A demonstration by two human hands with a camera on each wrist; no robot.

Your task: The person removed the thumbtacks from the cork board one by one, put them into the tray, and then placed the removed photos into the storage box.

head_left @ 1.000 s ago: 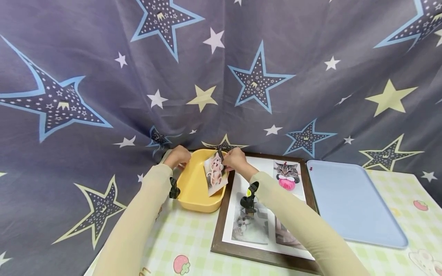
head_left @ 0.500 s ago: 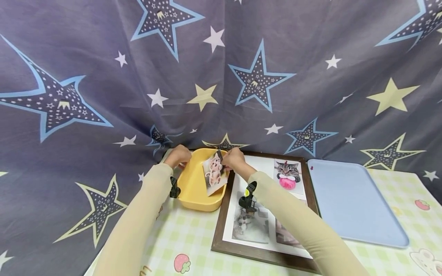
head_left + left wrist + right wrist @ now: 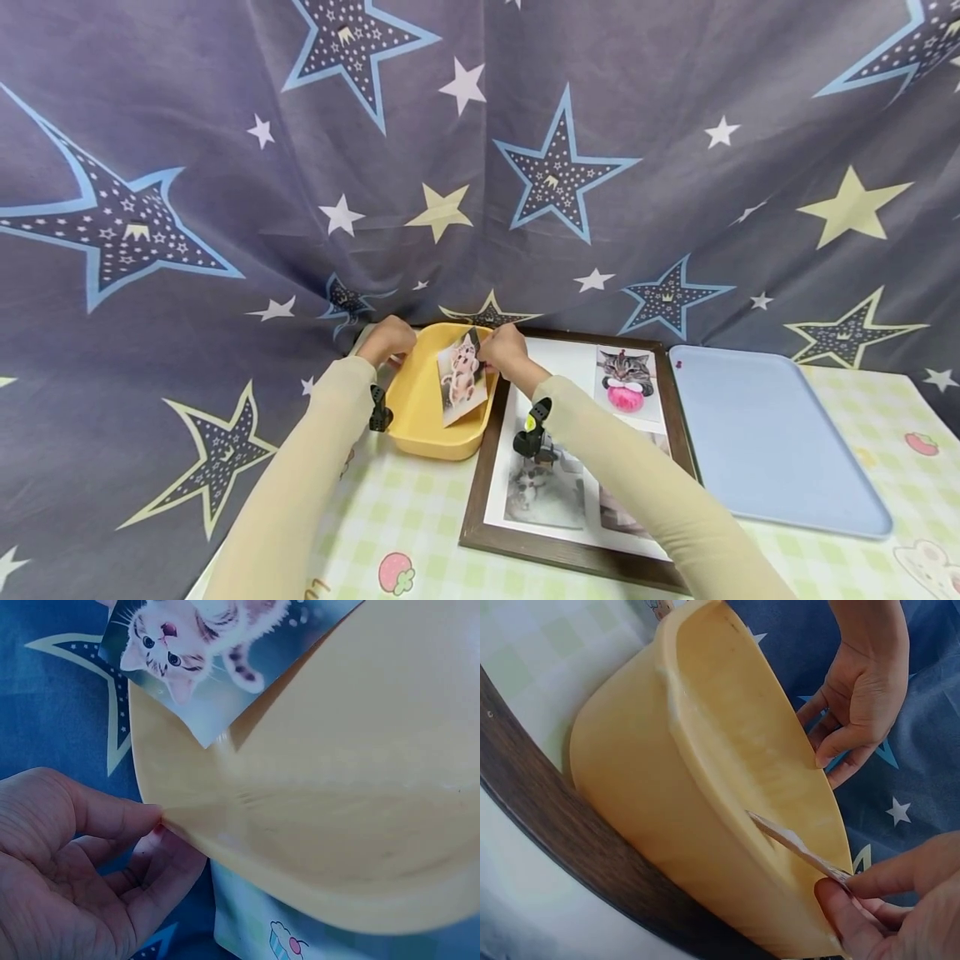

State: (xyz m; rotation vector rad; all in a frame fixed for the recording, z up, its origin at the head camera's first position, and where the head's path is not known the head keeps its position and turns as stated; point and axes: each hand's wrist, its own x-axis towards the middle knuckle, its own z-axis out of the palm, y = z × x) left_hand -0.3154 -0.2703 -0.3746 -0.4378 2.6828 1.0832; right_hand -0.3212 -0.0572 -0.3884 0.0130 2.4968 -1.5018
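While pinching the far left stretch of rim on the yellow tub (image 3: pixel 431 450) with the left hand (image 3: pixel 386 340), held the kitten photo (image 3: pixel 461 379) between thumb and fingers of the right hand (image 3: pixel 506 350). Located the photo at the tub's opening, toward the right-hand wall, tilted, with the printed side visible from the head and left wrist views. Gripped by the edge nearest the right rim, with the opposite edge free of both hands. Could not confirm contact between the lowest corner and the tub floor.

Estimated the photo as light and thin: probably stiff enough to stay flat from a one-sided hold, yet prone to bend if pushed against the tub wall. Noted a nearly straight sheet, seen edge-on from the right wrist. Rated the face as probably smooth, hence liable to slip, smudge or crease under a hard pinch. Preferred a margin or corner as the gripping point, clear of the printed kitten, with light, flat fingertip pressure.

Assessed the tub as rigid, light plastic by appearance, suited to a rim pinch but likely to slide if left unsteadied. Noted the wooden picture frame (image 3: pixel 525 546) close along the tub's right side, and the blue tray (image 3: pixel 772 442) farther right.
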